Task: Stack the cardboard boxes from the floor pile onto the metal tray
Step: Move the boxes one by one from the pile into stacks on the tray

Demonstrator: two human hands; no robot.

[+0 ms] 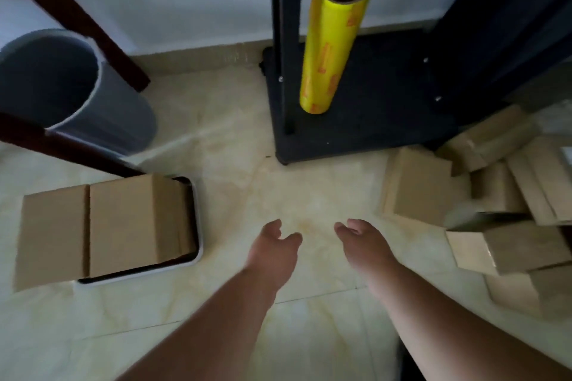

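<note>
Fingers on both my hands hang loosely spread and empty over bare floor. My right hand is nearer the box pile, off to the right; the tray, already carrying boxes, lies left.

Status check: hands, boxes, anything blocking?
Left hand and right hand open, empty. Boxes sit on the tray; floor pile waits at right. Floor between clear.

Open tiled floor lies between the metal tray, already filled by stacked boxes, and the floor pile at right. Both empty hands, left hand and right hand, hover there unobstructed. Beyond, a dark shelf base carrying a yellow film roll, a grey bin and wooden legs bound the passage.
</note>
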